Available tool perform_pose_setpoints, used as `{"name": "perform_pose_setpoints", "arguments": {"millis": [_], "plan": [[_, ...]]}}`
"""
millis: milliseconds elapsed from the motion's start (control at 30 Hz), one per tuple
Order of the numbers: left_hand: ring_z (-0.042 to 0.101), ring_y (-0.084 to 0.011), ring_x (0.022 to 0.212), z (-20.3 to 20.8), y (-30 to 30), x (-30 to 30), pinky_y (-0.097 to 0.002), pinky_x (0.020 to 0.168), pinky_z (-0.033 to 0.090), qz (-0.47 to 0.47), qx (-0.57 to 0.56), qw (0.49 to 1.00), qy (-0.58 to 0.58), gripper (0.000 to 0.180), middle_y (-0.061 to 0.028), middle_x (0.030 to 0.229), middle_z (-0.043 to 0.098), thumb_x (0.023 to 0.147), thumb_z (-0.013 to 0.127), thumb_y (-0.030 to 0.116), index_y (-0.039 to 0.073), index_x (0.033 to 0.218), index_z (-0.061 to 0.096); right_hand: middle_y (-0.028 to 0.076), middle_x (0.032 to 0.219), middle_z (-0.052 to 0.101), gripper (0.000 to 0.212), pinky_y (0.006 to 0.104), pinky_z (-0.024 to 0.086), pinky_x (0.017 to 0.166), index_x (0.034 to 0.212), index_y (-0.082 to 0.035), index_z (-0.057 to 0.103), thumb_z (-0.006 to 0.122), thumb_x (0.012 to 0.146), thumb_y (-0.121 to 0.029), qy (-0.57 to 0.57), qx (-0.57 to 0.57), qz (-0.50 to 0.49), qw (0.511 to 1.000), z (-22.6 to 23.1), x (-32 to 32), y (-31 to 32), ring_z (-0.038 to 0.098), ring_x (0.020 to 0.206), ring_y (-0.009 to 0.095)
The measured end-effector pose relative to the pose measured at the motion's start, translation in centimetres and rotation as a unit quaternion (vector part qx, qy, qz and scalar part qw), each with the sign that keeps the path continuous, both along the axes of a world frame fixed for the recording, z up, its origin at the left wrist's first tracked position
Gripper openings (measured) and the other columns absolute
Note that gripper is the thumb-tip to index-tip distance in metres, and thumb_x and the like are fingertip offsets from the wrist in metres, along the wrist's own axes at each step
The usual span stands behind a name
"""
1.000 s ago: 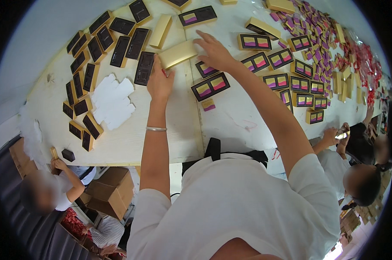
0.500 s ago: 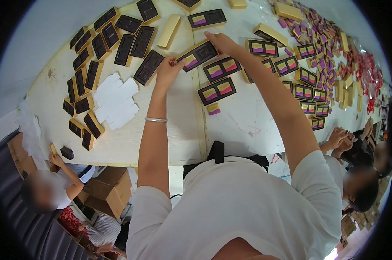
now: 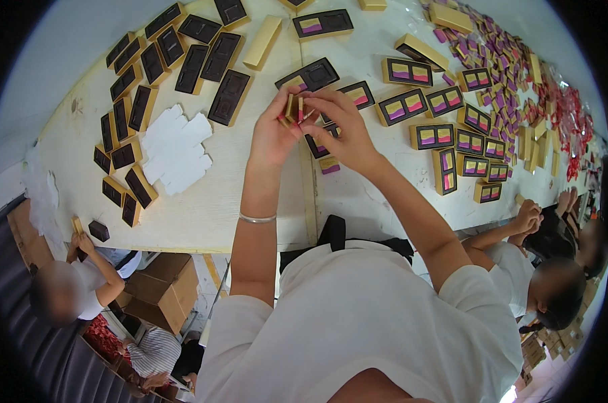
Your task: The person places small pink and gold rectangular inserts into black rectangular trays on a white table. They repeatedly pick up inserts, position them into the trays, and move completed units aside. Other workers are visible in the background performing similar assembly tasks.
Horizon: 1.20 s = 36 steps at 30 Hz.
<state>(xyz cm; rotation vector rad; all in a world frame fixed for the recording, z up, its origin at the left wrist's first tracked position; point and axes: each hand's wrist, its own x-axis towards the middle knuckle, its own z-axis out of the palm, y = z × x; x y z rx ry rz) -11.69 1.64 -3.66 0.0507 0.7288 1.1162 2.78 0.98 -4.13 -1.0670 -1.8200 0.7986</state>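
Observation:
In front of me, my left hand (image 3: 275, 131) is closed around small gold-and-pink packets (image 3: 291, 107), held up above the table. My right hand (image 3: 348, 131) meets it, thumb and fingers pinching a pink-edged packet in the same cluster. How many packets there are is hidden by the fingers. Just beyond the hands lies a gold box with a black two-slot tray (image 3: 321, 72); a gold-and-purple packet shows partly in its left slot, and the right slot has none. My right hand partly covers other filled boxes (image 3: 359, 94). A loose gold-and-purple packet (image 3: 329, 165) lies nearer me.
Gold boxes with bare black trays (image 3: 230, 97) crowd the left side, beside a stack of white card pieces (image 3: 178, 151). Filled boxes (image 3: 435, 136) stand at right, before a heap of loose packets (image 3: 482, 57). Co-workers sit at left (image 3: 82, 289) and right (image 3: 512, 269).
Both hands have left the tray box and come together nearer me, now with small packets between them. At right, some filled boxes once behind my forearm are now uncovered.

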Motion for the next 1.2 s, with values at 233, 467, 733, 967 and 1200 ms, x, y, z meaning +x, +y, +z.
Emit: {"name": "perform_pose_setpoints", "arguments": {"millis": [233,467,733,967,1200], "plan": [[0.055,-0.0159,0.081,1.1,-1.5,1.5,-0.0351,0.079,0.048,0.012,0.042,0.999,0.031,0.016,-0.0065,0.09,0.055,0.092,0.047,0.02,0.006,0.098,0.049,0.009,0.106,0.057,0.027,0.0333,0.042,0.079,0.096,-0.003,0.061,0.066,0.07,-0.009,0.003,0.023,-0.009,1.0,1.0,0.5,-0.1,0.052,0.094,0.026],[0.049,-0.0084,0.067,2.5,-1.3,2.1,-0.0257,0.063,0.045,-0.012,-0.003,0.995,0.101,0.017,-0.0013,0.082,0.053,0.09,0.052,0.023,0.007,0.096,0.051,0.007,0.093,0.061,0.019,0.0268,0.044,0.075,0.099,0.0,0.059,0.058,0.083,-0.011,0.35,-0.266,-0.08,0.895,0.0,1.3,0.0,0.056,0.084,0.014],[0.036,-0.0005,0.055,-0.1,-0.9,0.6,-0.0172,0.045,0.025,-0.129,0.072,0.917,0.37,0.016,0.0062,0.071,0.049,0.084,0.06,0.025,0.009,0.087,0.057,0.006,0.101,0.056,0.023,0.0254,0.046,0.076,0.103,-0.002,0.058,0.059,0.08,-0.001,0.282,-0.275,-0.022,0.919,0.3,1.4,-0.4,0.055,0.085,0.013],[0.042,-0.0049,0.057,-1.9,1.6,-1.4,-0.0207,0.047,0.031,-0.171,0.081,0.904,0.383,0.023,0.0035,0.067,0.049,0.081,0.061,0.026,0.006,0.093,0.058,0.012,0.099,0.054,0.017,0.031,0.049,0.072,0.094,-0.005,0.064,0.06,0.078,-0.001,-0.068,0.047,0.055,0.995,-1.9,3.3,2.2,0.058,0.081,0.026],[0.057,-0.0302,0.094,-4.8,3.4,-0.9,-0.039,0.078,0.046,-0.209,0.112,0.584,0.776,0.044,-0.0137,0.101,0.058,0.077,0.062,0.022,0.009,0.117,0.049,0.01,0.089,0.053,0.017,0.0326,0.047,0.07,0.09,-0.007,0.067,0.066,0.073,-0.01,-0.175,0.011,0.102,0.979,-7.0,3.0,7.8,0.055,0.081,0.025]]}}
